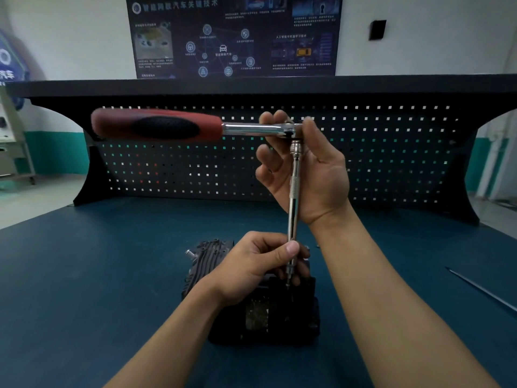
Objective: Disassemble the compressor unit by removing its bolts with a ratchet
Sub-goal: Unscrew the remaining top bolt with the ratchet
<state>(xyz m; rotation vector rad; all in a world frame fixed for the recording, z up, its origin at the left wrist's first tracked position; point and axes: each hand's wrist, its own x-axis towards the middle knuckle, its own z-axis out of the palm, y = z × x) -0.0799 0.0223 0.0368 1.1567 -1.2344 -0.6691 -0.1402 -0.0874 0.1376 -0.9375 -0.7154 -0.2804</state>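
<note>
While extension bar [293,191] stands upright on compressor unit [207,261], mid-worktop [98,261], left hand [251,264] pinches bar just above unit; right hand [316,175] grips ratchet head [291,130] atop bar. Unit likely heavy, rigid; bar slick, tool top-heavy, so crank by rubber handle [159,126].

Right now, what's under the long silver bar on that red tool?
The dark compressor unit sits under the extension bar, on the blue table. The left hand pinches the bar's lower end; its fingers partly cover the tip, and no bolt shows.
</note>
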